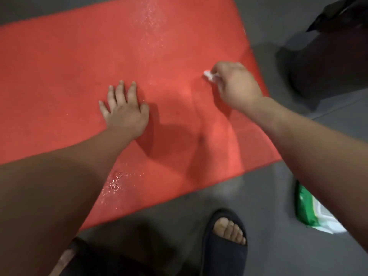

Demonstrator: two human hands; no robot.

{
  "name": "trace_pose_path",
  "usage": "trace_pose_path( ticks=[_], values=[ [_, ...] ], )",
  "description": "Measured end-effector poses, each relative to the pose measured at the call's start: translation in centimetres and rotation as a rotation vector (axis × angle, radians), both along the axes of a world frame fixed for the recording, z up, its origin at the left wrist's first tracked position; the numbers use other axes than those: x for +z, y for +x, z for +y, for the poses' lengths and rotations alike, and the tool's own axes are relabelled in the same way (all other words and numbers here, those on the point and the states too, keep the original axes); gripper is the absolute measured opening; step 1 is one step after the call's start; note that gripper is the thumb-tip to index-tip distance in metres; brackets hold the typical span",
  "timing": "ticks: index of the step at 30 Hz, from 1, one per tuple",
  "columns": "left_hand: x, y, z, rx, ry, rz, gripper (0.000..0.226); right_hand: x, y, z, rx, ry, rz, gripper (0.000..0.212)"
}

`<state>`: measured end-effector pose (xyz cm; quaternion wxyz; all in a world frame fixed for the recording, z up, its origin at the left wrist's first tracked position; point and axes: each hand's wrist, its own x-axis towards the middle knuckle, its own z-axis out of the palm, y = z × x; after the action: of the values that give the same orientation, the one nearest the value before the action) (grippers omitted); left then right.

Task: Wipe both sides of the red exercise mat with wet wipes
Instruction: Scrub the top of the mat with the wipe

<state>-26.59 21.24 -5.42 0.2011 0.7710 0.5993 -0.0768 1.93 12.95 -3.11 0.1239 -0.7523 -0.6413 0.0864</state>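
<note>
Red mat (79, 56) lies flat on the floor (268, 196) — left hand (124, 109) presses it still, fingers spread, while right hand (237, 84) pinches a wipe (209, 75) against it — mid-scrub, likely.

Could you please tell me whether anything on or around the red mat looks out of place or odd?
Droplets pool at the near edge of the red mat, wetter than elsewhere, and a shallow crease runs between left hand and right hand. Nothing looks damaged.
</note>
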Motion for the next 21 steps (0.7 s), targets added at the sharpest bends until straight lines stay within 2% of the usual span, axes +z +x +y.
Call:
trace_pose_path(
  ticks=[3, 5, 9, 13, 16, 18, 21],
  values=[
    [1.2, -0.5, -4.5, -0.062, -0.127, 0.014, 0.068, 0.2, 1.6, 1.4, -0.200, -0.044, -0.011, 0.027],
    [1.1, -1.0, -6.4, -0.077, -0.193, 0.055, 0.072, -0.3, 0.9, 1.5, -0.197, -0.084, -0.004, 0.028],
    [0.1, -2.0, -6.8, -0.176, -0.249, 0.189, 0.080, -1.4, -3.6, -1.0, 0.019, -0.111, 0.031, 0.026],
    [-0.3, -2.0, -6.7, -0.210, -0.248, 0.226, 0.081, -1.1, -7.0, -7.1, 0.377, -0.153, 0.079, 0.013],
    [-0.4, -2.0, -6.7, -0.206, -0.244, 0.219, 0.082, -0.3, -6.6, -8.4, 0.631, -0.167, 0.057, 0.021],
    [-0.5, -2.0, -6.6, -0.209, -0.242, 0.218, 0.082, -0.4, -5.2, -6.5, 0.584, -0.135, 0.004, 0.027],
    [-0.3, -2.1, -6.6, -0.217, -0.255, 0.230, 0.082, -1.0, -2.6, -1.9, 0.167, -0.006, -0.073, 0.037]
  ],
)
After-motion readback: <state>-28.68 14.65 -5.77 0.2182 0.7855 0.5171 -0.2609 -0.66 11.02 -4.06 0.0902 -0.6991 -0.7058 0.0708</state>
